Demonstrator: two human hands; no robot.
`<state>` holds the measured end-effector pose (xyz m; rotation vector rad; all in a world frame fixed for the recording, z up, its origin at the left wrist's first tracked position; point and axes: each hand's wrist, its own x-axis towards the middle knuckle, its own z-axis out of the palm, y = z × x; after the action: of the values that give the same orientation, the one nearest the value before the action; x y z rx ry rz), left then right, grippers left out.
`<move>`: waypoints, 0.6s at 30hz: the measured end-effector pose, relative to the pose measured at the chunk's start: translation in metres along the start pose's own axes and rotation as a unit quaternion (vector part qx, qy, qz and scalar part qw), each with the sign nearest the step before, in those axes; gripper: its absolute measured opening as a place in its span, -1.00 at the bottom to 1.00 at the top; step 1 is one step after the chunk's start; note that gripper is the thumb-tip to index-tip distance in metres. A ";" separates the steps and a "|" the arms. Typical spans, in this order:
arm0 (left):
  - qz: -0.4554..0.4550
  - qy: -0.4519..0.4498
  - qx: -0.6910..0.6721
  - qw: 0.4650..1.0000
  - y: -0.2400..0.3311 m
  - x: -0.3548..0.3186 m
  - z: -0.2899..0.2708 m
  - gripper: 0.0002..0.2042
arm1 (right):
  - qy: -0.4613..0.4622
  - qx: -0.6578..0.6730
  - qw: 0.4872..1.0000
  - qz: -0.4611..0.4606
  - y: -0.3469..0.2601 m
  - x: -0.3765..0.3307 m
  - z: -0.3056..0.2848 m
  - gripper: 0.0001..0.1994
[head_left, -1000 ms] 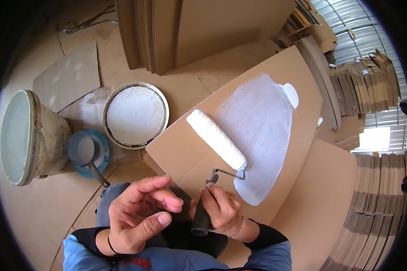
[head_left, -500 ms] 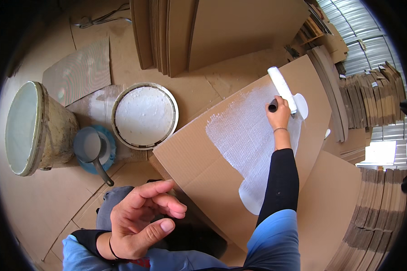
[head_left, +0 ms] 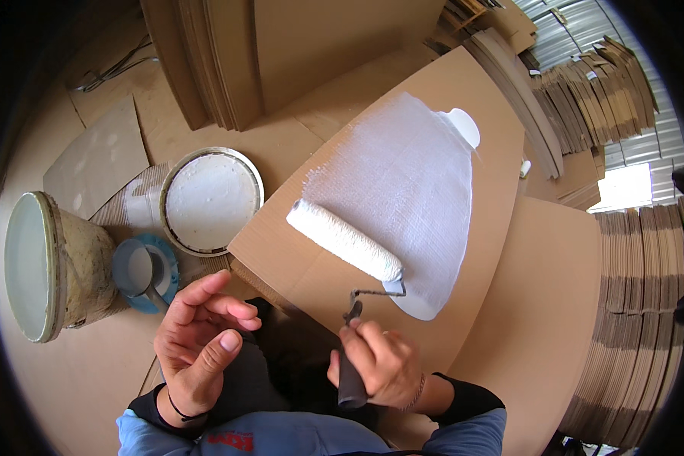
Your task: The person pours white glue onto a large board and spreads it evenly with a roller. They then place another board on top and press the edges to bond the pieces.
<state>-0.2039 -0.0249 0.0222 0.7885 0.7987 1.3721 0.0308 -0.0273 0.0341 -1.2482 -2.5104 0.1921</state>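
My right hand (head_left: 380, 361) is wrapped round the dark handle of a paint roller (head_left: 346, 239), low and close to my body. The roller's white sleeve lies across the near left part of a cardboard sheet (head_left: 281, 254). A wet white coating (head_left: 410, 182) covers the middle of the sheet, with a thicker white pool (head_left: 463, 129) at its far right end. My left hand (head_left: 201, 342) hangs in the air left of the sheet, palm inward, fingers apart and holding nothing.
At left stand a large white-filled bucket (head_left: 83, 266), a saucepan (head_left: 140, 270) on a blue round container, and a round white lid (head_left: 213, 201). Cardboard stacks (head_left: 220, 68) rise at the back; folded cardboard piles (head_left: 634, 319) line the right.
My right hand has pulled the roller from the sheet's far right end back toward me, and the coated patch is wider. My left hand stays raised and open. The view has shifted.
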 end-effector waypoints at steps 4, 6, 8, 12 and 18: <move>-0.014 -0.004 -0.005 1.000 -0.004 0.001 0.005 -0.47 | -0.011 -0.080 0.992 0.099 0.071 0.004 0.012 -0.79; -0.016 -0.001 0.004 1.000 -0.004 0.002 0.007 -0.47 | 0.031 -0.178 0.973 0.144 0.145 0.016 0.025 -0.75; -0.015 0.002 0.011 1.000 -0.005 0.003 0.008 -0.47 | 0.089 -0.197 0.962 0.167 0.236 0.031 0.026 -0.72; -0.029 0.001 0.027 0.999 -0.006 0.002 0.014 -0.46 | 0.180 -0.163 0.953 0.179 0.375 0.036 0.010 -0.53; -0.022 0.021 0.040 0.999 -0.006 0.000 0.018 -0.44 | 0.198 0.127 0.893 0.384 0.371 -0.044 -0.017 -0.56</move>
<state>-0.1859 -0.0252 0.0267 0.8030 0.9033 1.3273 0.3404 0.1624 -0.0576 -1.8701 -1.4940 0.3851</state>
